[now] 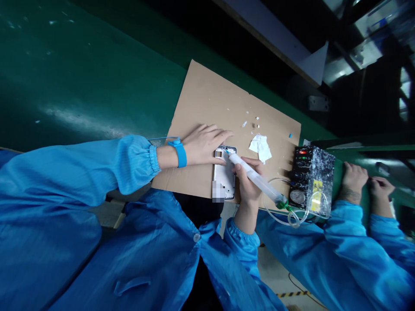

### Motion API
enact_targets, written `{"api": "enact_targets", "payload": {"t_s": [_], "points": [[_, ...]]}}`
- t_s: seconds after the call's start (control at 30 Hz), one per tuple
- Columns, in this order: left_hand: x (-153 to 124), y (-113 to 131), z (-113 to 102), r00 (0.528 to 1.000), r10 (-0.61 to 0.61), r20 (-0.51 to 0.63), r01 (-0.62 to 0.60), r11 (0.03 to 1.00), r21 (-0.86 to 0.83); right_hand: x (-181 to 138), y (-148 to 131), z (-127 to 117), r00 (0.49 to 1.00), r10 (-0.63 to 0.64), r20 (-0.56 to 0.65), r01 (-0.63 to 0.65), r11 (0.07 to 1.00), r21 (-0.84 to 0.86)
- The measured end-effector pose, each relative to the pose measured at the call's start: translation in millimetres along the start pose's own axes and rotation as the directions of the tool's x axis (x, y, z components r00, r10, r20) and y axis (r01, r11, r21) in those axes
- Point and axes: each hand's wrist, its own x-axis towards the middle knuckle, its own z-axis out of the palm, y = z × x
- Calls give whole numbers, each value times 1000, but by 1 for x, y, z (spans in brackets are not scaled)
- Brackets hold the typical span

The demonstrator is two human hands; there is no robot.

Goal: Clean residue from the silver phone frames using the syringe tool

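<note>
The phone frame (223, 172) lies between the fingers of both hands; the step in hand looks like applying something near its top end with the syringe (256, 177), and the next move seems to call for a steady tip by the rim; the right hand (249, 183) has its fingers wrapped narrowly round the barrel; the left hand (205, 144) has loosely spread fingers, thumb over the frame's side; cardboard (201, 103) lies beneath them, a white cloth (260, 147) just beyond the right fingers.

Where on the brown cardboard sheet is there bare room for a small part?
The cardboard sheet looks bare above the left hand and below the wrist, as pictured. Crowded: around the silver rectangular frame, translucent plastic syringe and white crumpled scrap.
</note>
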Motion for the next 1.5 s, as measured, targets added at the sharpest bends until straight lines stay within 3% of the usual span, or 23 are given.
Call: {"api": "enact_targets", "payload": {"t_s": [0.3,1.1,1.5], "points": [[0,1,0,1000,0,-1,0,1000,0,-1,1,0,1000,-10,2,11,998,-69],[0,-1,2,1000,11,-14,-11,1000,-5,0,-1,0,1000,-4,5,5,999,-36],[2,-6,-10,999,2,44,-1,999,-32,-2,-8,3,995,-43,-85,45,999,28]]}}
